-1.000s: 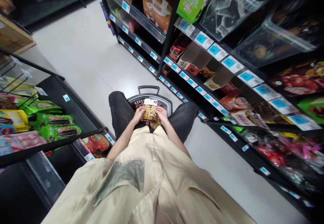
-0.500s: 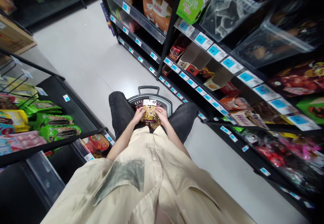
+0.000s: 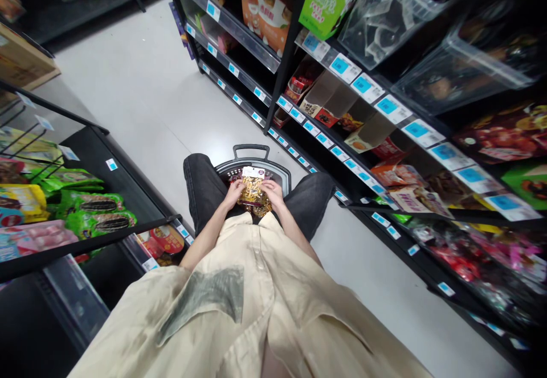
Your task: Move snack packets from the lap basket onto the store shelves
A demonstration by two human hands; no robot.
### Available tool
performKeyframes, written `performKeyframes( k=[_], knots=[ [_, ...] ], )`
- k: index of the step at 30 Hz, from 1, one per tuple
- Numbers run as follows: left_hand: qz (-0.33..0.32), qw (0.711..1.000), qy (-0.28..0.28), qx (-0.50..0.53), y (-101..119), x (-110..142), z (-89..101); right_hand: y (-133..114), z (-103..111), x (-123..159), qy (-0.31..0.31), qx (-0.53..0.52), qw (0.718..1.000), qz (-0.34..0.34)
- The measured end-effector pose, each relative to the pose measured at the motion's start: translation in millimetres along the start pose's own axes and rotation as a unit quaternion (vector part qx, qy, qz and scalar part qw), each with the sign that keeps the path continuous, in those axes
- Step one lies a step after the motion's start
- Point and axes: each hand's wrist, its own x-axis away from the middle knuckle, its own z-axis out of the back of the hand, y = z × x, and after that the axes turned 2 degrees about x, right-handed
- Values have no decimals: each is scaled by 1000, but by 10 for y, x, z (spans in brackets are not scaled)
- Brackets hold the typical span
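Note:
Between my knees, both hands grip a small snack bag (image 3: 252,187) with a white top and brownish-yellow contents. My left hand (image 3: 233,193) is closed on its left edge, and my right hand (image 3: 273,191) pinches the right edge. The bag is held over a dark shopping basket (image 3: 280,171), whose handle (image 3: 251,148) stands out at the far side. More shiny gold-brown packaging (image 3: 258,212) shows just below the bag, partly hidden by it and my shirt.
A black shelf unit (image 3: 342,156) with price tags, boxes and clear plastic bins (image 3: 384,16) runs along the right. Green snack bags (image 3: 96,213) lie on a low shelf at left. A cardboard box (image 3: 25,62) stands farther back, beside the pale floor (image 3: 128,76).
Almost nothing differs. The bag tilts very slightly between my hands, which stay in the same place.

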Motion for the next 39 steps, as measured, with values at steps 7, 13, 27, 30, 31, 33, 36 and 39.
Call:
performKeyframes(
  k=[7, 13, 27, 30, 31, 33, 36, 39],
  knots=[
    [13, 1000, -8, 17, -10, -10, 0, -22, 9, 17, -5, -3, 1000, -1],
    [9, 998, -44, 42, 24, 30, -25, -6, 10, 14, 1, -24, 1000, -11],
    [-19, 999, -40, -3, 9, 26, -14, 44, -45, 32, -64, 37, 997, -2],
    [-12, 999, -47, 15, 14, 35, -15, 24, -49, 43, -65, 34, 997, 5],
    [-10, 998, -53, 24, 19, 40, -15, 14, -49, 47, -69, 31, 997, 5],
    [-7, 997, -72, 38, 33, 49, -15, -9, -47, 56, -77, 24, 997, 2],
    [-6, 995, -92, 43, 56, 62, -14, -40, -45, 68, -86, 17, 996, -6],
    [-7, 995, -93, 37, 63, 67, -11, -54, -46, 70, -85, 8, 996, -17]
  ],
)
